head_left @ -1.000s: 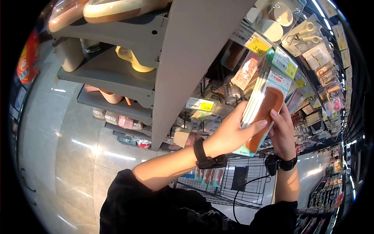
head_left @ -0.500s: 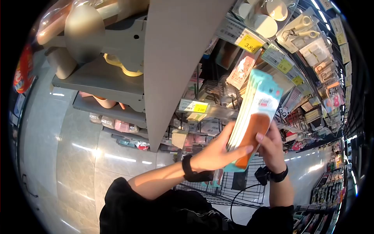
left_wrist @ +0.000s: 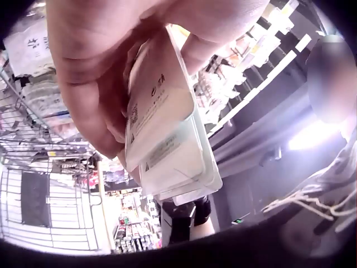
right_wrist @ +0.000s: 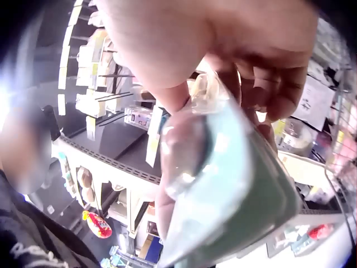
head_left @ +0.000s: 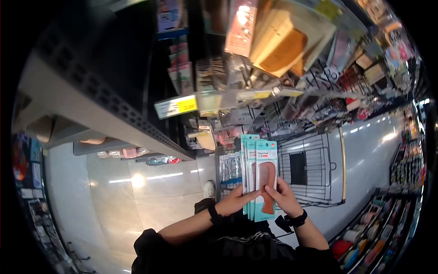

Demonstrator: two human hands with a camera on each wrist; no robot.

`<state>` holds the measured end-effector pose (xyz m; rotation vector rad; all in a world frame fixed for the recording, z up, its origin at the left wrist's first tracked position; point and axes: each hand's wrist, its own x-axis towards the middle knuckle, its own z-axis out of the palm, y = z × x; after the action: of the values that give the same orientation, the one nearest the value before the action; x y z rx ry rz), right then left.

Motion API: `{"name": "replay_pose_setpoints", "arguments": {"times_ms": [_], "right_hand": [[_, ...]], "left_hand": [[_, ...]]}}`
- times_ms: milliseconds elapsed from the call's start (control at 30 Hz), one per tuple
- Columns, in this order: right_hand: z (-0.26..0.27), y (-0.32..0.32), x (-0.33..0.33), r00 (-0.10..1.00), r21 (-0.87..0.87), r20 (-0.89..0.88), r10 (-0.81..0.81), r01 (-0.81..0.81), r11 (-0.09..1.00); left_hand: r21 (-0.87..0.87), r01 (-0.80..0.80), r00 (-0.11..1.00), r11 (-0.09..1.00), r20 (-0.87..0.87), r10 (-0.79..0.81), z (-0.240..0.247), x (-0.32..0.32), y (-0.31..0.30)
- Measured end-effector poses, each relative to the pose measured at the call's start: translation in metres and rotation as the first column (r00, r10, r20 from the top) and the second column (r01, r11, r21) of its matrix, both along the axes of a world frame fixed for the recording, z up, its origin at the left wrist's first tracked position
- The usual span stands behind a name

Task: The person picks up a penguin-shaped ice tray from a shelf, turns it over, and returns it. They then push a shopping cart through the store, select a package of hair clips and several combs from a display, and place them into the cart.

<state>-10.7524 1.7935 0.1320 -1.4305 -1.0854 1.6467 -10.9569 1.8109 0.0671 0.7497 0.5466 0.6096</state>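
Note:
Several packs of brown combs on teal-and-white cards lie fanned in a stack, in front of the body in the head view. My left hand grips the stack at its left edge, thumb across the front pack. On the right side my right hand holds the lower edge, its thumb on the comb's plastic cover. The left wrist view shows the printed card backs under the fingers. In the right wrist view, the front pack spreads out below my hand, large and partly blurred.
A wire shopping cart stands just beyond the packs. Racks of hanging goods run along the top, with a boxed wooden comb and a yellow price tag. A grey shelf upright slants at the left.
Both hands have brought the comb packs down and away from the rack, in toward the body. The packs are fanned more apart, and the head view has shifted.

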Motion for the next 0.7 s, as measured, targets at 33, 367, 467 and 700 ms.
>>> {"name": "replay_pose_setpoints", "arguments": {"times_ms": [33, 367, 467, 700], "right_hand": [[-0.009, -0.01, 0.007, 0.998, -0.038, -0.048, -0.05, 0.049, 0.998], [-0.071, -0.066, 0.104, 0.905, -0.245, -0.268, -0.329, 0.266, 0.932], [-0.082, -0.076, 0.138, 0.878, -0.337, -0.313, -0.363, 0.255, 0.906], [-0.09, -0.082, 0.179, 0.751, -0.361, -0.53, -0.394, 0.22, 0.906]], "left_hand": [[0.008, 0.026, 0.999, 1.0, -0.026, -0.025, -0.008, 0.007, -0.003], [0.02, 0.03, 0.969, 0.999, -0.246, -0.024, -0.019, 0.101, -0.025], [-0.098, 0.025, 0.963, 0.995, -0.266, -0.05, -0.026, 0.128, -0.038], [0.068, -0.037, 0.891, 0.997, -0.449, 0.064, 0.014, 0.18, -0.039]]}}
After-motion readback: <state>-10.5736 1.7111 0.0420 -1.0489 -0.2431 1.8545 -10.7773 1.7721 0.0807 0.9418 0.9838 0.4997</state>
